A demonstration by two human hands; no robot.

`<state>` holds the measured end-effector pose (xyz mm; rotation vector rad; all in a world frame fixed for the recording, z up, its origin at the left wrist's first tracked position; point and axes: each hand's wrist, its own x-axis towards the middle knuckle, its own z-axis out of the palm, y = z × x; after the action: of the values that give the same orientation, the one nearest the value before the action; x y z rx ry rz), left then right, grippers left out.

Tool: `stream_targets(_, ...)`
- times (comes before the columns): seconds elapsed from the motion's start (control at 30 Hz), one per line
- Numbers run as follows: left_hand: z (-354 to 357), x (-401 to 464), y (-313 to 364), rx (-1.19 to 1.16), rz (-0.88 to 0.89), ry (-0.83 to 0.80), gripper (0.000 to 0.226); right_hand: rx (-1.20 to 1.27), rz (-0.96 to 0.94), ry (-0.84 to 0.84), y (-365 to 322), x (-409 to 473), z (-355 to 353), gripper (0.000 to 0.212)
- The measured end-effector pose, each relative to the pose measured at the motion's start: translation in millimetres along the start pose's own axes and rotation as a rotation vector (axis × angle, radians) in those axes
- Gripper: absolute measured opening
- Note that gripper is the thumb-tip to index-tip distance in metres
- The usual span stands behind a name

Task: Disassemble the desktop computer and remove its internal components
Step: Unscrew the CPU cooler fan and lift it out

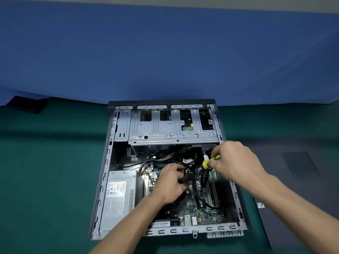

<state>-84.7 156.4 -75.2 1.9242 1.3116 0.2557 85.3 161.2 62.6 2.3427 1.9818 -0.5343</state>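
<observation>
An open desktop computer case (108, 162) lies flat on the green table. Inside it are a grey power supply (117, 197) at the left, a metal drive cage (172, 131) at the far end and a green motherboard (201, 208). My left hand (168, 186) reaches into the middle and pinches a black cable connector (186, 178) from the black cable bundle (200, 173). My right hand (236, 162) grips a yellow-and-green screwdriver (209, 162) over the case's right side. The screwdriver's tip is hidden.
The removed dark side panel (297, 173) lies on the table right of the case. A small black object (27, 104) sits at the far left near the blue backdrop (165, 52). Green table surface (51, 171) stretches left of the case.
</observation>
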Motion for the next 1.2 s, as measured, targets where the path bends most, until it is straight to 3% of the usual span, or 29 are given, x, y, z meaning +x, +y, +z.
stream_targets(0.07, -5.0, -3.5, -0.1, -0.086, -0.034, 0.016, 0.009, -0.027, -0.012, -0.009, -0.9, 0.3, -1.1, 0.017)
stream_targets(0.2, -13.3, -8.1, 5.4, -0.428, -0.217, 0.116, 0.035, -0.084, -0.049, -0.023, -5.7, -3.5, -2.0, 0.017)
stream_targets(0.37, -5.2, -8.4, 9.4, -0.177, -0.097, 0.092, 0.014, -0.113, -0.055, -0.012, -6.6, -14.4, -4.7, 0.018)
stream_targets(0.5, 7.9, -11.3, 6.8, 0.042, -0.048, 0.132, 0.018, -0.028, -0.025, 0.048, 0.3, -21.1, -11.0, 0.014)
stream_targets(0.7, 12.8, -7.3, 8.1, 0.188, -0.053, 0.111, 0.027, 0.09, -0.007, 0.029, 1.9, -24.7, -8.4, 0.019)
stream_targets(0.9, 14.7, -4.7, 2.1, 0.232, -0.179, 0.23, 0.061, 0.114, 0.006, 0.009, 0.0, -25.9, 7.5, 0.015)
stream_targets(1.2, 15.5, -1.6, -4.1, 0.178, -0.283, 0.115, 0.086, 0.127, 0.038, 0.027, -2.4, -22.9, 8.9, 0.014)
